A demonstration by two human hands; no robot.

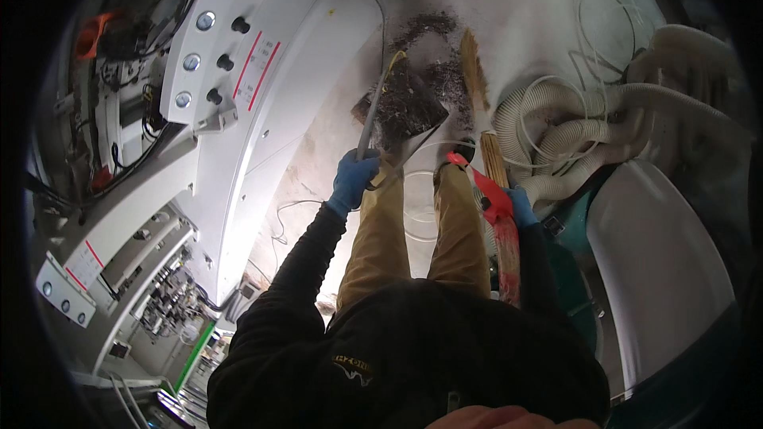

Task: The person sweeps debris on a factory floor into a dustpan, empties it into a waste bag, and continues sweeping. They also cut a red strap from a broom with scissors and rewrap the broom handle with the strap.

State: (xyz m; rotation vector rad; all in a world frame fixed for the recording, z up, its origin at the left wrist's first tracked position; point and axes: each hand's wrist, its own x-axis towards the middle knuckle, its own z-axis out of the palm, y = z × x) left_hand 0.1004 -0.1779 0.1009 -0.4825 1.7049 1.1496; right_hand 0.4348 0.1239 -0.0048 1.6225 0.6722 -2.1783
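My left hand, in a blue glove, is closed round the grey handle of what looks like a dustpan. Its dark, dusty pan is down at the floor beyond my feet, with a yellow piece at the handle's far end. My right hand, also gloved in blue, grips a straw broom on my right side; its fingers are partly hidden. Red wrapping runs along the broom's near part. The bristles point away from me, just right of the pan. Dark dirt lies around the pan and bristles.
A white machine panel with gauges and knobs stands at left. Ribbed hoses and thin clear tubing pile up at right, near a grey-white curved cover. A dark cable hangs down at the top.
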